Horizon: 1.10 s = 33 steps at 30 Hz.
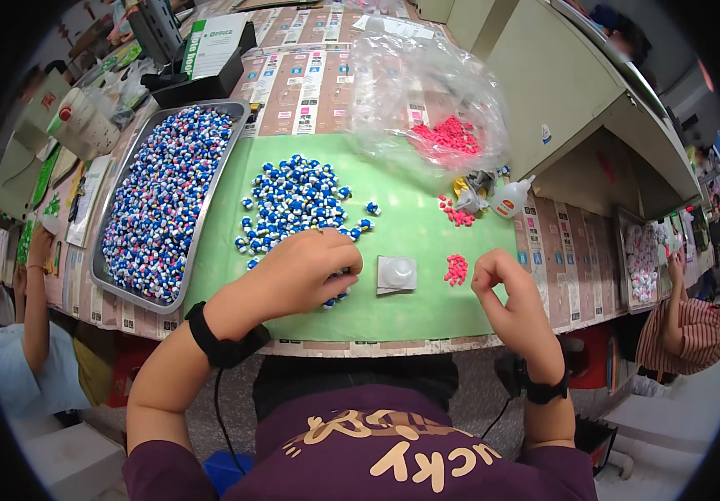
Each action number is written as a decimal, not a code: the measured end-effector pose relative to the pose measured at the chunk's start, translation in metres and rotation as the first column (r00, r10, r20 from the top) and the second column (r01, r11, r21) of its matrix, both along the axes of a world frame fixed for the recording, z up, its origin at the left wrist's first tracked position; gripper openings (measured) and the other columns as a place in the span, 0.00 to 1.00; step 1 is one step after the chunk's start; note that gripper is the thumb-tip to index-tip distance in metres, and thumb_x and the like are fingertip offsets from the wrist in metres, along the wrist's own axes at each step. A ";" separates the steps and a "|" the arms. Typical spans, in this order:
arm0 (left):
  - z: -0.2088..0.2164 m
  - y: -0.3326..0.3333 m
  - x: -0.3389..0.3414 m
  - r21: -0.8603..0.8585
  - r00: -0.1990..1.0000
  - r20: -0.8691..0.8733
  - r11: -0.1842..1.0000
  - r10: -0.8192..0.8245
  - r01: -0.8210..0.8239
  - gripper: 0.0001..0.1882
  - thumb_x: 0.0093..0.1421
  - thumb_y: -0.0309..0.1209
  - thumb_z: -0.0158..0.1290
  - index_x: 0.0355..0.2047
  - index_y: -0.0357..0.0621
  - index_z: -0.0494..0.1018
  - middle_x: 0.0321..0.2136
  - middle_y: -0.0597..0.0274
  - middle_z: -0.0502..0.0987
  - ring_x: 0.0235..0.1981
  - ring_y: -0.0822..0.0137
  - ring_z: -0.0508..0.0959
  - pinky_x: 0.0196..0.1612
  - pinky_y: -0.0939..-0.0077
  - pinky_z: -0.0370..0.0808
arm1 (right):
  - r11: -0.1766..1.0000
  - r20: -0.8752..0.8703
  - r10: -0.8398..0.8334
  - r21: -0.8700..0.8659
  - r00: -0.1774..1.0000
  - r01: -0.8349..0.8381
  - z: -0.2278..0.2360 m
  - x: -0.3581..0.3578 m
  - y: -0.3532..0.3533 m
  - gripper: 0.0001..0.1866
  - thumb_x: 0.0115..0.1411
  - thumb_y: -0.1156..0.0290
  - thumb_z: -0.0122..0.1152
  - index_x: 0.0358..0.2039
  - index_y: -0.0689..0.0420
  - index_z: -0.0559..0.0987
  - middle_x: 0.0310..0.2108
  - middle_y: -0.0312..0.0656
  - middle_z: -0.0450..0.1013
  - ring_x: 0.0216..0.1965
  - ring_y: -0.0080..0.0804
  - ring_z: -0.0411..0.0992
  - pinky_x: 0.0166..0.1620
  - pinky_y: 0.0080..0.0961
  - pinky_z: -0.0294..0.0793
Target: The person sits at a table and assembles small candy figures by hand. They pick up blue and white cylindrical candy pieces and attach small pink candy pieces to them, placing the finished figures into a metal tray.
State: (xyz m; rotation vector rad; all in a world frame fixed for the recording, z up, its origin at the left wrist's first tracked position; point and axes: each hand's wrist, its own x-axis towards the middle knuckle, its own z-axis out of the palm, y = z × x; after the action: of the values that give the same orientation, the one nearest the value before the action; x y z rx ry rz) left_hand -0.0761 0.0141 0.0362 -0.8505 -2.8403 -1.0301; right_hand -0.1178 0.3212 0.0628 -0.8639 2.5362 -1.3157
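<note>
My left hand (301, 271) is closed at the near edge of a loose pile of small blue-and-white pieces (297, 196); whatever its curled fingers hold is hidden. To the right, my right hand (517, 305) is closed in a pinch beside a small heap of pink pieces (456, 270), and I cannot make out anything between its fingertips. Between the hands, a small clear round dish (398, 272) sits on a whitish square pad (385, 290). A second little group of pink pieces (458, 215) lies farther back. All of this rests on a green sheet (335, 326).
A metal tray (239, 111) full of blue-and-white pieces stands at the left. Behind are a clear plastic bag (376, 92) with pink pieces, a white squeeze bottle (512, 199) and a black box (209, 83). A beige cabinet (543, 83) overhangs the right. People work on both sides.
</note>
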 end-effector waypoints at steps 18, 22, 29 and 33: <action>0.008 0.027 0.076 0.831 0.774 0.545 0.326 -0.321 -0.450 0.04 0.61 0.20 0.57 0.37 0.33 0.77 0.37 0.59 0.73 0.32 0.72 0.76 0.34 0.80 0.75 | 0.858 -0.079 0.427 -0.280 0.901 -0.431 0.022 0.042 -0.082 0.15 0.48 0.89 0.63 0.32 0.57 0.71 0.35 0.43 0.74 0.34 0.38 0.74 0.33 0.28 0.74; 0.005 0.025 0.073 0.827 0.795 0.531 0.385 -0.293 -0.410 0.03 0.60 0.21 0.58 0.35 0.34 0.79 0.35 0.60 0.73 0.31 0.74 0.75 0.33 0.81 0.74 | 0.873 -0.134 0.429 -0.195 0.894 -0.448 0.023 0.042 -0.079 0.15 0.49 0.87 0.65 0.32 0.58 0.71 0.35 0.44 0.75 0.31 0.38 0.75 0.30 0.27 0.75; 0.003 0.024 0.070 0.776 0.746 0.593 0.463 -0.303 -0.429 0.03 0.59 0.20 0.59 0.34 0.34 0.79 0.35 0.61 0.74 0.30 0.75 0.76 0.32 0.83 0.74 | 0.896 -0.109 0.413 -0.126 0.904 -0.425 0.026 0.044 -0.077 0.13 0.48 0.89 0.63 0.30 0.60 0.70 0.34 0.46 0.74 0.30 0.39 0.74 0.31 0.26 0.75; 0.007 0.028 0.070 0.727 0.702 0.660 0.461 -0.268 -0.508 0.06 0.58 0.18 0.58 0.37 0.34 0.79 0.37 0.59 0.75 0.34 0.73 0.78 0.35 0.82 0.77 | 0.894 -0.069 0.425 -0.125 0.902 -0.431 0.029 0.036 -0.073 0.14 0.43 0.90 0.61 0.25 0.60 0.68 0.33 0.47 0.72 0.31 0.41 0.73 0.32 0.28 0.73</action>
State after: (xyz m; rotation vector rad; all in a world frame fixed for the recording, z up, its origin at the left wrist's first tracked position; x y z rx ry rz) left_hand -0.0063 0.0421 0.0435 -0.0424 -1.9434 -2.9059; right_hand -0.0823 0.2482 0.0918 -1.3934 2.1193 -1.3401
